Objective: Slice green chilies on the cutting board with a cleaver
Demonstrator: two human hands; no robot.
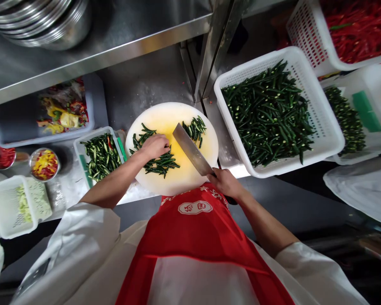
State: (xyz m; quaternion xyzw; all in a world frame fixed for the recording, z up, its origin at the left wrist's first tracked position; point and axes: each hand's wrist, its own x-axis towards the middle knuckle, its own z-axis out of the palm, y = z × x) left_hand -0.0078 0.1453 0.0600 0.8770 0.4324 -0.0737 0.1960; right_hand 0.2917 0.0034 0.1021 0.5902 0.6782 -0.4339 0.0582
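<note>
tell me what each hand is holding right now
Left hand: curled at the green peppers; grip cannot be told.
Right hand: closed, holding the cleaver.

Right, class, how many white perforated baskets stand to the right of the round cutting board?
2: a basket beside the cutting board, holding green peppers; another basket at the top right, holding red peppers. Others may be hidden.

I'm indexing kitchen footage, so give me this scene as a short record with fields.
Left hand: fingers curled, at the larger group of green peppers
Right hand: gripping the handle of a cleaver
Blade: over the board, between two pepper groups
Board: round, pale
Right of board: white basket, many green peppers
Left of board: small tub, cut green pieces
Upper left: stacked metal bowls
</note>
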